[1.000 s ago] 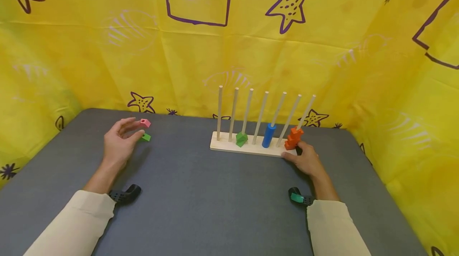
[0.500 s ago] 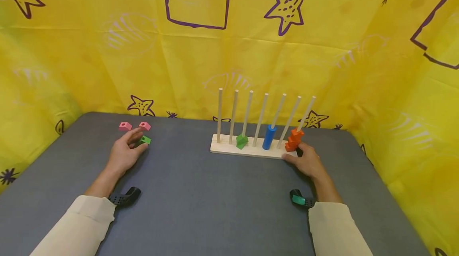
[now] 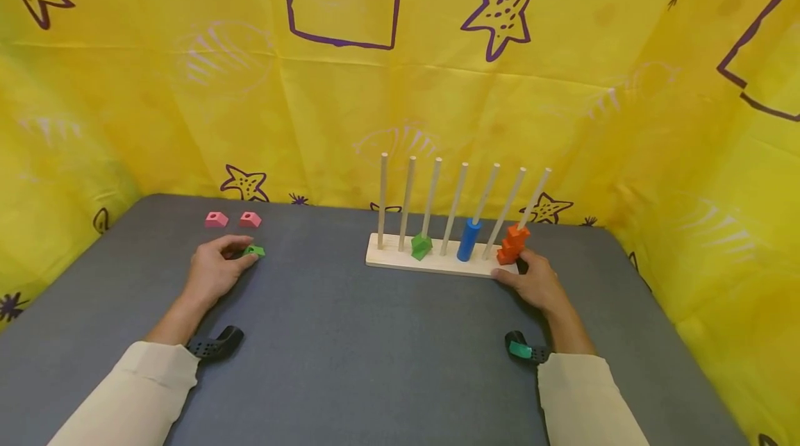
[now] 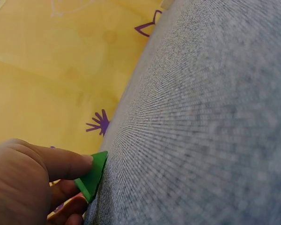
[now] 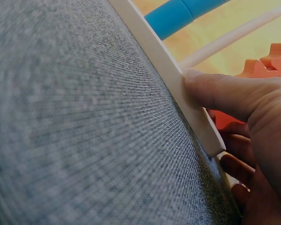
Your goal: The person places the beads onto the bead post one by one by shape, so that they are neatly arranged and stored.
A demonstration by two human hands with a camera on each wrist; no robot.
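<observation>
My left hand [image 3: 214, 270] pinches a small green block [image 3: 255, 250] at the left side of the table, thumb on its near side. In the left wrist view the block [image 4: 94, 176] shows a triangular face close to the cloth. On the right, my right hand [image 3: 534, 281] grips the end of a pale wooden base [image 3: 400, 260], thumb on its front edge and fingers behind. Thin upright pegs stand along this base. A green block [image 3: 421, 246], a blue cylinder stack [image 3: 469, 240] and a stack of orange star-shaped pieces [image 3: 512, 245] sit on three of them.
Two pink blocks with holes [image 3: 217, 219] lie just behind the left hand. The grey table [image 3: 350, 356] ends at a yellow patterned cloth [image 3: 325, 105] hanging behind and at the sides. Tall pegs [image 3: 407, 199] rise above the base.
My left hand has come down toward me from beside the pink blocks and closed on the green block. Both pink blocks now show. My right hand stays on the base.
</observation>
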